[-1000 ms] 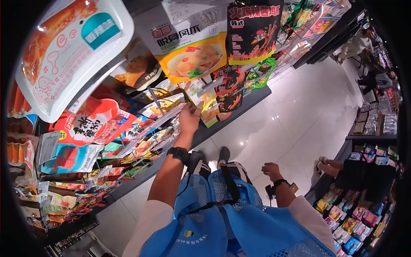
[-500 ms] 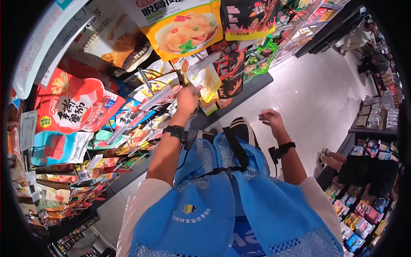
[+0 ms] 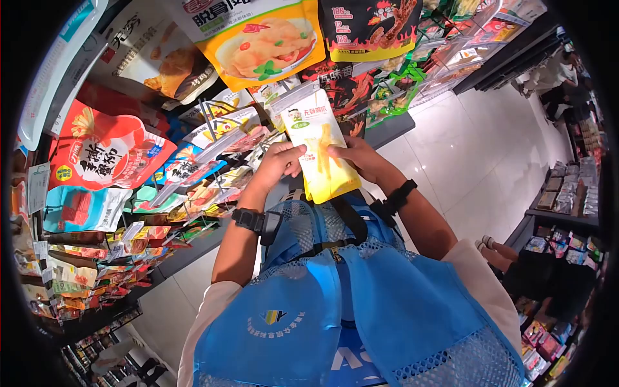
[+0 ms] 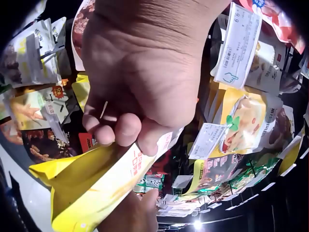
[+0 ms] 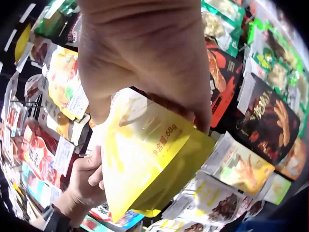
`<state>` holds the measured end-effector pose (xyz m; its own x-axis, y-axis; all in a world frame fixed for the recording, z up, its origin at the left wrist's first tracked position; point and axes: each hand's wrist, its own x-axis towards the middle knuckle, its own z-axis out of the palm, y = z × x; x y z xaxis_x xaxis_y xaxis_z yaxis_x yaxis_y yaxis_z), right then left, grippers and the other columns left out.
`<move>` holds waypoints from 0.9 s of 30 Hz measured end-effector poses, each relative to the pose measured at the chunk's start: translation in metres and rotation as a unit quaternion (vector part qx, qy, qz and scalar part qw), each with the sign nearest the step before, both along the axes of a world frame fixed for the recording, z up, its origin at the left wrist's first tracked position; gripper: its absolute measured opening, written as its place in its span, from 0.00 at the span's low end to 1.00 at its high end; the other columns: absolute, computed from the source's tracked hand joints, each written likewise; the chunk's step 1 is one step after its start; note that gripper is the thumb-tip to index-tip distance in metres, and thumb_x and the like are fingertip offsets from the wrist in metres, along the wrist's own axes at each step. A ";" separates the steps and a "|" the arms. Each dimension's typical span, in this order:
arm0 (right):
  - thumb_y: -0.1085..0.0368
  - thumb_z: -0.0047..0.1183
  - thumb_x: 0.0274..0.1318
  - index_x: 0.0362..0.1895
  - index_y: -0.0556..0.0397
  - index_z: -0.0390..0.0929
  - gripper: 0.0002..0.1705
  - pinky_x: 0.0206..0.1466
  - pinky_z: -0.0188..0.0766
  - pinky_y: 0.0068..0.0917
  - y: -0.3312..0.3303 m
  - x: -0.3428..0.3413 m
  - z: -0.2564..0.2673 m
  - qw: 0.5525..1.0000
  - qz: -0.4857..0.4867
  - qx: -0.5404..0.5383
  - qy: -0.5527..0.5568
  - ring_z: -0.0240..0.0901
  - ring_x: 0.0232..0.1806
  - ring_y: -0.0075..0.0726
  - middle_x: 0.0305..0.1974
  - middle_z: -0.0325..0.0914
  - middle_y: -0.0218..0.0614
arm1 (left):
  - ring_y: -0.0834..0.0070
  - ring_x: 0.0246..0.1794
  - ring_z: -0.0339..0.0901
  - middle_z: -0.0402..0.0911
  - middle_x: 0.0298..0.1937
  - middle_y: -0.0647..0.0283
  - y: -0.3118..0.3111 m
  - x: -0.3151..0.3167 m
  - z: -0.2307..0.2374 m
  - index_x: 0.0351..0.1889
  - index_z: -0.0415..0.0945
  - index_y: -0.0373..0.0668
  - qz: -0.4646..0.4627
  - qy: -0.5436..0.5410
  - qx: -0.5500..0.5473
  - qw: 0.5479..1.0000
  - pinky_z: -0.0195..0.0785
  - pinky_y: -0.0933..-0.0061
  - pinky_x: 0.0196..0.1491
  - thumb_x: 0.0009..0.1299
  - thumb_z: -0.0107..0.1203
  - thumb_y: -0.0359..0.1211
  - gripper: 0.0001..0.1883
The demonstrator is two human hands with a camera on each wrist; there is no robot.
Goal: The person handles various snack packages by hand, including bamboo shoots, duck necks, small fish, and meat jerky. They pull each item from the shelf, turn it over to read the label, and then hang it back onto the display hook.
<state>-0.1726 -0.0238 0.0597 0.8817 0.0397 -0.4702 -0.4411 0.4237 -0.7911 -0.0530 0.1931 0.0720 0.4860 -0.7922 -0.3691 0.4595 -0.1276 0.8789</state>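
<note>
A white and yellow bag of chicken feet (image 3: 322, 151) is held in front of the blue vest, its printed face turned up. My left hand (image 3: 280, 162) pinches its left edge between thumb and curled fingers. At the right edge, my right hand (image 3: 362, 160) grips the bag with the thumb on its front and the fingers behind, mostly hidden. In the left wrist view, the left thumb and fingertips close on the upper edge of the bag (image 4: 104, 188). The right wrist view shows the yellow lower part of the bag (image 5: 145, 150) below the right hand (image 5: 145, 63).
Hanging snack bags crowd the rack on the left, including a large yellow bag (image 3: 264, 48), a black one (image 3: 371, 29) and a red one (image 3: 106, 151). Clear price-tag holders (image 3: 193, 158) stick out from it. Tiled floor (image 3: 445, 155) runs alongside; a person's legs (image 3: 500, 255) stand near the right-hand shelves.
The left hand has drawn the bag of chicken feet from the rack toward the body. The right hand, earlier held out at the right with nothing in it, has come across and gripped the bag.
</note>
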 end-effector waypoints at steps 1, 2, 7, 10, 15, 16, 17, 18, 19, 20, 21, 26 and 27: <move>0.59 0.65 0.56 0.60 0.63 0.69 0.32 0.56 0.73 0.31 -0.003 -0.005 0.003 1.000 -0.024 0.011 0.010 0.78 0.51 0.33 0.52 0.79 0.41 | 0.82 0.16 0.62 0.68 0.16 0.70 -0.006 -0.004 -0.003 0.30 0.79 0.38 0.034 -0.062 0.027 0.997 0.59 0.78 0.25 0.71 0.57 0.35 0.11; 0.60 0.65 0.56 0.59 0.63 0.70 0.31 0.56 0.73 0.30 -0.004 -0.012 0.005 0.998 -0.049 0.023 0.023 0.79 0.50 0.33 0.51 0.80 0.40 | 0.83 0.18 0.62 0.69 0.17 0.71 -0.012 -0.011 -0.010 0.29 0.78 0.38 0.065 -0.121 0.055 0.989 0.59 0.78 0.26 0.70 0.57 0.34 0.10; 0.64 0.63 0.57 0.58 0.61 0.71 0.27 0.55 0.73 0.30 -0.007 -0.037 0.020 0.996 -0.084 0.034 -0.002 0.78 0.50 0.31 0.51 0.79 0.38 | 0.75 0.44 0.78 0.79 0.43 0.57 -0.038 -0.051 0.012 0.48 0.70 0.33 0.128 0.002 0.027 0.991 0.73 0.72 0.44 0.64 0.66 0.32 0.20; 0.64 0.61 0.58 0.61 0.58 0.70 0.28 0.54 0.72 0.30 -0.026 -0.041 0.018 0.997 -0.076 0.028 -0.016 0.75 0.51 0.30 0.52 0.78 0.38 | 0.66 0.47 0.81 0.79 0.47 0.54 -0.057 -0.063 0.027 0.56 0.65 0.34 0.157 -0.023 -0.039 0.987 0.75 0.68 0.52 0.65 0.64 0.31 0.25; 0.64 0.59 0.59 0.68 0.57 0.60 0.35 0.53 0.72 0.30 -0.044 -0.043 0.042 0.998 -0.034 -0.048 -0.006 0.75 0.52 0.33 0.55 0.76 0.40 | 0.63 0.54 0.78 0.75 0.58 0.52 -0.075 -0.059 0.016 0.68 0.58 0.36 0.113 0.205 -0.087 0.968 0.74 0.62 0.55 0.67 0.61 0.34 0.33; 0.64 0.59 0.59 0.69 0.58 0.58 0.37 0.52 0.72 0.30 -0.049 -0.041 0.044 0.997 -0.029 -0.060 -0.029 0.75 0.53 0.33 0.55 0.75 0.41 | 0.63 0.55 0.77 0.75 0.58 0.53 -0.081 -0.068 0.025 0.68 0.59 0.36 0.139 0.201 -0.097 0.965 0.73 0.62 0.55 0.68 0.59 0.34 0.32; 0.63 0.59 0.58 0.70 0.58 0.56 0.39 0.52 0.72 0.30 -0.052 -0.040 0.043 0.996 -0.024 -0.071 -0.052 0.75 0.53 0.34 0.55 0.75 0.42 | 0.63 0.56 0.77 0.76 0.58 0.54 -0.085 -0.078 0.034 0.68 0.59 0.36 0.166 0.198 -0.107 0.960 0.73 0.61 0.56 0.69 0.58 0.35 0.31; 0.62 0.59 0.59 0.70 0.59 0.55 0.40 0.55 0.70 0.34 -0.051 -0.041 0.038 0.978 -0.033 -0.183 -0.090 0.71 0.56 0.41 0.57 0.71 0.48 | 0.64 0.56 0.77 0.76 0.58 0.54 -0.087 -0.087 0.029 0.66 0.62 0.37 0.172 0.224 -0.119 0.952 0.72 0.61 0.56 0.70 0.57 0.34 0.28; 0.61 0.58 0.59 0.71 0.61 0.54 0.41 0.58 0.67 0.39 -0.049 -0.042 0.031 0.947 -0.041 -0.292 -0.129 0.68 0.59 0.49 0.59 0.66 0.54 | 0.64 0.55 0.77 0.77 0.57 0.54 -0.088 -0.096 0.027 0.65 0.65 0.38 0.161 0.211 -0.107 0.958 0.72 0.61 0.57 0.71 0.55 0.36 0.26; 0.60 0.57 0.59 0.71 0.62 0.52 0.42 0.61 0.65 0.43 -0.044 -0.043 0.023 0.901 -0.049 -0.396 -0.169 0.64 0.62 0.56 0.62 0.62 0.60 | 0.64 0.55 0.77 0.77 0.57 0.55 -0.089 -0.099 0.021 0.65 0.65 0.39 0.160 0.267 -0.111 0.944 0.71 0.61 0.57 0.71 0.53 0.38 0.26; 0.59 0.56 0.59 0.72 0.63 0.51 0.43 0.65 0.62 0.47 -0.038 -0.045 0.019 0.843 -0.058 -0.493 -0.206 0.61 0.65 0.63 0.64 0.58 0.67 | 0.64 0.55 0.77 0.77 0.56 0.55 -0.089 -0.104 0.014 0.65 0.66 0.40 0.158 0.323 -0.116 0.926 0.71 0.61 0.58 0.71 0.52 0.40 0.26; 0.50 0.49 0.62 0.74 0.59 0.49 0.44 0.74 0.39 0.59 -0.046 -0.050 0.060 0.781 0.027 -0.578 -0.235 0.36 0.74 0.79 0.73 0.38 0.70 | 0.62 0.60 0.74 0.74 0.62 0.55 -0.127 -0.129 0.068 0.69 0.62 0.43 0.211 0.333 -0.121 0.911 0.66 0.59 0.63 0.75 0.47 0.48 0.29; 0.50 0.48 0.63 0.74 0.59 0.50 0.43 0.74 0.39 0.59 -0.044 -0.052 0.069 0.753 0.035 -0.610 -0.245 0.36 0.75 0.77 0.74 0.39 0.68 | 0.63 0.61 0.73 0.73 0.62 0.56 -0.132 -0.134 0.074 0.70 0.61 0.44 0.223 0.332 -0.143 0.905 0.65 0.59 0.64 0.75 0.47 0.50 0.31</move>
